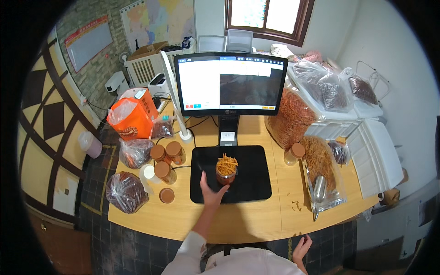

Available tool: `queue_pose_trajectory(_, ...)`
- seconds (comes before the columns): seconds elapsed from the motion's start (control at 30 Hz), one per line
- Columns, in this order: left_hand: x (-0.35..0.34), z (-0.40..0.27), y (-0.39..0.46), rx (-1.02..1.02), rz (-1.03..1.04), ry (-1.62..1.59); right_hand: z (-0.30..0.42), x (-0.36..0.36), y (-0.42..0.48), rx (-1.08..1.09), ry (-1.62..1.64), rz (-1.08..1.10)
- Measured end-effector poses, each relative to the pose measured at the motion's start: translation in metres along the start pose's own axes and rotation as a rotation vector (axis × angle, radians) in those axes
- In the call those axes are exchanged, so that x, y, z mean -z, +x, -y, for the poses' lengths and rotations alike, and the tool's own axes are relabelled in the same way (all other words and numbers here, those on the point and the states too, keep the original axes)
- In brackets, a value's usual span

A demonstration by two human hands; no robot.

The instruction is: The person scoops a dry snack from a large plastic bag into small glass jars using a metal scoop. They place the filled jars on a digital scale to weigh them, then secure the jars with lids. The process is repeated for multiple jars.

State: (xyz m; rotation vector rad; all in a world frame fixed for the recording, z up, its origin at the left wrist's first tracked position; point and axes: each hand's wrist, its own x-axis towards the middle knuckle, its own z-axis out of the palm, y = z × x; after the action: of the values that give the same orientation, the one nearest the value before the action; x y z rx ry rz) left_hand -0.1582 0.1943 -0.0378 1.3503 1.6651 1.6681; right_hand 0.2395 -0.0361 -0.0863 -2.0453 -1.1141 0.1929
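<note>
A clear jar [226, 172], heaped above its rim with orange dried strands, stands on the black platform [251, 185] below the monitor. My left hand [212, 192] is at the jar's near left side, thumb by its base and fingers apart; whether it touches the jar is unclear. Beyond the table's front edge, at the lower right, my right hand [302, 246] hangs with nothing visible in it and its fingers loosely bent. A brown jar lid [167, 195] lies left of the platform. An open bag of dried strands [318, 161] with a metal scoop [320, 189] lies to the right.
Several lidded jars [165, 172] and filled plastic bags [127, 192] stand at the left, near an orange bag [129, 118]. The monitor [230, 86] rises behind the platform. One lidded jar [294, 154], a large filled bag [292, 117] and white bins [330, 125] are at the right.
</note>
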Motion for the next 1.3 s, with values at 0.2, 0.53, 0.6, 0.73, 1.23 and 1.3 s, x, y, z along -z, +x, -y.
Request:
queue_pose_trajectory(0.2,0.061,-0.004,-0.115,0.293,-0.100,0.109,0.059,-0.035,0.036,0.154,0.074,0.424)
queue_pose_trajectory(0.53,0.070,-0.023,-0.163,0.774,0.212,-0.449,0.300,-0.083,0.010,0.865,0.343,1.156)
queue_pose_trajectory(0.6,0.073,-0.055,-0.155,0.436,0.287,-0.093,0.320,-0.098,-0.019,1.135,0.619,1.199)
queue_pose_trajectory(0.73,0.092,-0.138,-0.133,0.110,0.219,0.102,0.279,-0.172,-0.045,1.405,0.607,1.271)
queue_pose_trajectory(1.23,0.143,-0.031,-0.166,0.391,0.140,1.096,0.253,-0.114,0.013,-0.210,0.737,1.662)
queue_pose_trajectory(1.3,0.145,-0.023,-0.180,0.266,0.143,1.006,0.208,-0.104,0.040,-0.033,0.576,1.293)
